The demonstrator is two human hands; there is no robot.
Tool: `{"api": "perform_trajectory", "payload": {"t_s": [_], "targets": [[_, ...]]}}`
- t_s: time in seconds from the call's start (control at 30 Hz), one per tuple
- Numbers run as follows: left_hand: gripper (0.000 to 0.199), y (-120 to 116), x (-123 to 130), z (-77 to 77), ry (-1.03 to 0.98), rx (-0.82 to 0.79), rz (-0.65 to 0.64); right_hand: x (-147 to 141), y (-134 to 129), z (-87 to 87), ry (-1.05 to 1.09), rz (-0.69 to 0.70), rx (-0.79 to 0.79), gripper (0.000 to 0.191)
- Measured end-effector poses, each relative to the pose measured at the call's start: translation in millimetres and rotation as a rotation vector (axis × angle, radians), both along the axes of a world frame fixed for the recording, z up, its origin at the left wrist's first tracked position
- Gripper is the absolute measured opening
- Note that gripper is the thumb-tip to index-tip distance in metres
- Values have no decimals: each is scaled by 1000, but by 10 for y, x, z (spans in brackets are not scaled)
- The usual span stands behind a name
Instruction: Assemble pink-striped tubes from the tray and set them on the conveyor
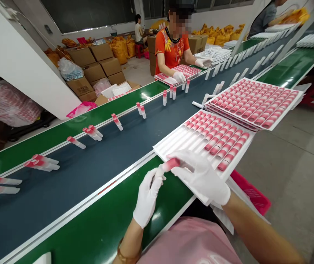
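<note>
My left hand [150,194], in a white glove, pinches the whitish lower end of a small tube. My right hand [201,176], gloved too, has its fingers round the red cap [171,164] at the tube's other end. Both hands are over the green ledge, at the near corner of a white tray [170,145]. Rows of red-and-white caps [223,141] fill the tray's right and far parts, while its near left slots are bare white. Beyond it, a stack of trays full of such caps [256,99] overlaps its far edge.
A dark conveyor belt [135,146] runs diagonally past, carrying red-capped tubes [117,121] on the left and plain white tubes [236,58] farther right. Across it, a co-worker [173,47] handles another tray. A pink basket [252,192] lies below the ledge; cardboard boxes [84,88] stand behind.
</note>
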State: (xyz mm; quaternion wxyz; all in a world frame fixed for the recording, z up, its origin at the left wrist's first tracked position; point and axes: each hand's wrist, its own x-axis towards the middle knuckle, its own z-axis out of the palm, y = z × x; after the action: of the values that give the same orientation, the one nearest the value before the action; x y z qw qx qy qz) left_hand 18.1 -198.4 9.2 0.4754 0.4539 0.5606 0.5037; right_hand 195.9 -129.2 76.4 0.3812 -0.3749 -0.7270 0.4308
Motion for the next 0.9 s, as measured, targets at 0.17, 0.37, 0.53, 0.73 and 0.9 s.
{"api": "perform_trajectory", "payload": {"t_s": [0.17,0.37,0.53,0.73,0.9], "targets": [[30,-16,-119,-165,13,121,-25,-206,-124,223,-345,165,328,17],[31,-14,-223,-299,-9,233,-1,-272,-152,302,-392,168,375,11],[28,-32,-205,-324,23,266,35,-287,-196,364,-473,79,383,13],[29,-74,-227,-274,109,214,7,-309,-190,346,-504,106,175,24],[28,-118,-218,-200,95,144,19,-315,-167,238,-422,93,156,24]]}}
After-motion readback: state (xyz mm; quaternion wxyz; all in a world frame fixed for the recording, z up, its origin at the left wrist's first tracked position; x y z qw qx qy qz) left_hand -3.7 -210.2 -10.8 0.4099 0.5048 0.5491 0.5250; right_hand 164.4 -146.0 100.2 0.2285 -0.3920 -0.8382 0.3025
